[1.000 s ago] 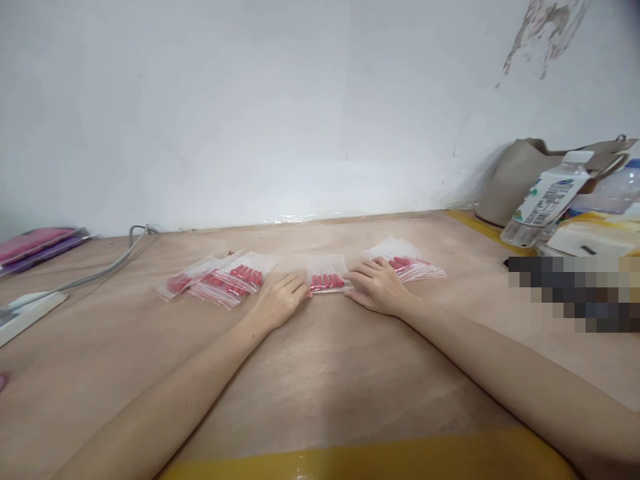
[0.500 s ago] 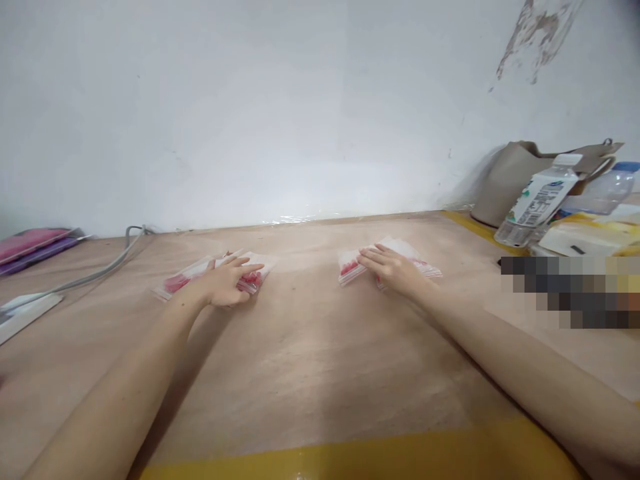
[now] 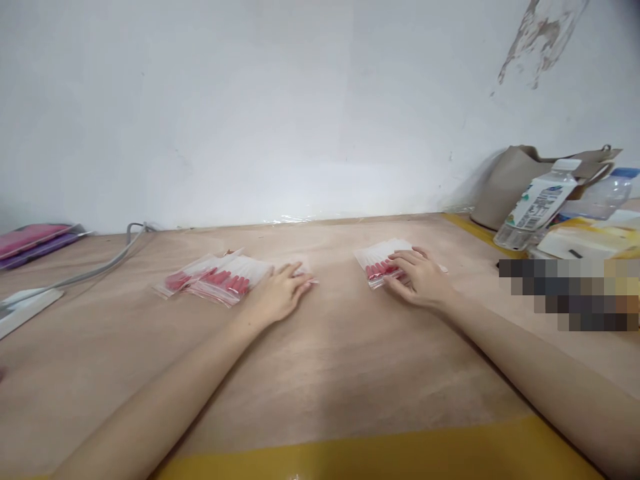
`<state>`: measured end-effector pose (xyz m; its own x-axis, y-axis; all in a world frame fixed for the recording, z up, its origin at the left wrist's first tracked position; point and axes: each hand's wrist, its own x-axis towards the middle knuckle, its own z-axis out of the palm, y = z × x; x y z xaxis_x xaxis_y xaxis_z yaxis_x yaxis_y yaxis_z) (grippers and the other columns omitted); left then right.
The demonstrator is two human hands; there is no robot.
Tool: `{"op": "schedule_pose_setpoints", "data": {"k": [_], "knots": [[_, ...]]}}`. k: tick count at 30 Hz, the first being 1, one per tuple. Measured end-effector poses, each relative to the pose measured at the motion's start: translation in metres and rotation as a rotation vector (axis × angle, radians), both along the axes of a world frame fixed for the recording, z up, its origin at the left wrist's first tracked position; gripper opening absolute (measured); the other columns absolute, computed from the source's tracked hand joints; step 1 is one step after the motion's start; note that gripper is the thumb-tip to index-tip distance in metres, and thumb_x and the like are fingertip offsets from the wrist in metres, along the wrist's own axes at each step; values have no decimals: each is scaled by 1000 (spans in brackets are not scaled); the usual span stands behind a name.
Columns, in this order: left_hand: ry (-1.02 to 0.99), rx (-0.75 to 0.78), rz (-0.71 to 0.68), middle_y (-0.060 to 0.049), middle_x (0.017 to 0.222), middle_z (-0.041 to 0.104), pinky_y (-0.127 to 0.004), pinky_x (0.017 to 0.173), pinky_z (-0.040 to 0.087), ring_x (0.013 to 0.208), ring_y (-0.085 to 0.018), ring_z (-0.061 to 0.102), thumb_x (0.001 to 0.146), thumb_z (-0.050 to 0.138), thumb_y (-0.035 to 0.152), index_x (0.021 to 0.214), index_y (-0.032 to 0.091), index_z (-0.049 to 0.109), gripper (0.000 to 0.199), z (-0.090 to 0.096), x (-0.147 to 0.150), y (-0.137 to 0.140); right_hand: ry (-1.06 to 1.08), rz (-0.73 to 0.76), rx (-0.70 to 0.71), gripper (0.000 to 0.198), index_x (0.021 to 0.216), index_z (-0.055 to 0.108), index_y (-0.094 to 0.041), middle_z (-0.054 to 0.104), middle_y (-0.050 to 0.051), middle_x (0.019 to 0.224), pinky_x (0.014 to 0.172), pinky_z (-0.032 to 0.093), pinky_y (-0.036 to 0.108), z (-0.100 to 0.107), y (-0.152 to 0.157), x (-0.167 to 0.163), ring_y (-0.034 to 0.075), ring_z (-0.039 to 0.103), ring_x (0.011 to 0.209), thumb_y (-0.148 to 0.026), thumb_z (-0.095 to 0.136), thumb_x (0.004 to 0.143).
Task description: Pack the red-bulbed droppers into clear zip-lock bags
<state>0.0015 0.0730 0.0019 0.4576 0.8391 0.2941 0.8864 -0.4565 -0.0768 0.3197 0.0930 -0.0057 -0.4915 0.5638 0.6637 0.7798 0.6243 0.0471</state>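
On the left of the table lie clear zip bags holding slim white pieces with red ends. They overlap one another. My left hand is to their right, palm down with fingers stretched out over another such bag, most of which it hides. More zip bags of the same kind lie right of the middle. My right hand rests at their right side, its fingers spread and touching them, the thumb at the near edge. Neither hand is closed round anything.
A grey cable and pink and purple packs are at the left. On the right stand a grey-brown bag, a labelled plastic bottle and a blue-capped bottle. A white wall closes the back. Yellow tape edges the front.
My left hand has slid right, off the left bags, and a bag now shows under its fingers. My right hand has shifted slightly right with its fingers more spread, uncovering more of the right bags.
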Motion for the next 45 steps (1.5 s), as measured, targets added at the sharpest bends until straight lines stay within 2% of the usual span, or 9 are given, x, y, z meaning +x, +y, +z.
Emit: {"op": "schedule_pose_setpoints", "data": {"k": [3,7,12,16,20,27,31,36,45], "knots": [[-169,-14,-137,-11,130,46,-53,99,29,121,-26,42,93,36,39,120,25,54,35,-13,34,-7,-11,106,28,19,89,62,-18,65,8,91,83,36,41,6,-14,-27,23,56,90,-30,56,76],[-251,-41,-230,-19,137,35,-51,102,29,127,-31,33,76,56,56,133,14,39,73,-14,36,-10,-102,305,-112,23,96,60,-18,62,7,94,75,38,33,3,-22,-61,18,55,86,-21,56,74],[-260,-141,-321,-11,136,40,-40,101,36,124,-23,40,86,48,41,132,20,40,51,-11,9,-10,-86,313,-119,25,97,59,-16,61,6,88,68,38,28,-8,-8,-77,16,55,79,-11,51,73],[-304,-104,-228,-13,131,47,-39,100,37,119,-23,46,88,47,35,126,15,49,43,-15,12,-11,-88,275,17,11,81,61,-16,62,4,75,66,34,28,-16,-1,-80,15,54,72,-15,50,79],[-324,-30,-188,-15,127,50,-40,96,41,114,-25,51,88,47,33,123,13,52,41,-18,21,-13,-56,181,105,16,72,61,-16,62,3,67,65,32,28,-20,-2,-80,14,53,66,-17,50,82],[-269,47,-115,-14,123,53,-46,92,41,110,-29,51,85,51,38,120,17,54,41,-17,20,-16,-127,236,164,20,76,64,-18,64,3,68,69,29,30,-14,-7,-76,14,52,68,-17,46,85],[-296,123,-219,-12,119,55,-44,92,41,108,-27,51,81,57,38,116,19,56,40,-16,22,-13,-142,241,194,22,72,63,-18,62,2,63,68,27,31,-11,-8,-77,13,49,64,-14,45,84],[-284,240,-405,-7,102,62,-35,85,45,95,-20,57,83,54,25,104,18,60,23,-18,37,-5,-153,248,226,24,68,61,-16,60,2,61,67,26,32,-10,-7,-79,13,46,63,-15,43,85],[-110,364,-487,-8,84,65,-34,75,47,83,-19,59,86,40,14,81,16,62,22,-20,52,6,-142,286,185,22,71,62,-16,60,3,65,70,28,31,-14,-4,-80,14,48,65,-20,44,85]]}}
